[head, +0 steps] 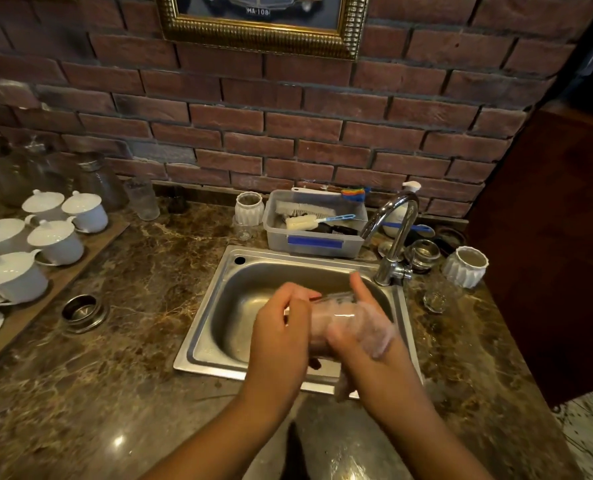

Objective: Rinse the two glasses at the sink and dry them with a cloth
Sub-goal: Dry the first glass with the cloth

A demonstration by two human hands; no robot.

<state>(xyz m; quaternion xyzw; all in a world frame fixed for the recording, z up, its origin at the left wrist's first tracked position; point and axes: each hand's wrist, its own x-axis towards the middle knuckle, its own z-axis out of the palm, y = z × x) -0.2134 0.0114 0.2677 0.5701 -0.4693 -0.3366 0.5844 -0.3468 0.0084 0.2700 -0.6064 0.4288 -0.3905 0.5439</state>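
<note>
Over sink [208,327], left hand [281,341] and right hand [369,329] grip glass [333,315]

shiny steel sink [219,320], glossy marble counter [142,306]

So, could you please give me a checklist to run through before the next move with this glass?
1. Clear drinking glass gripped: ok, left hand and right hand both hold it.
2. Glass above the stainless steel sink: ok.
3. Water running from the curved chrome tap: not ok, no stream visible.
4. Drying cloth within reach: not ok, none in view.
5. Glass rinsed clean: cannot tell.
</note>
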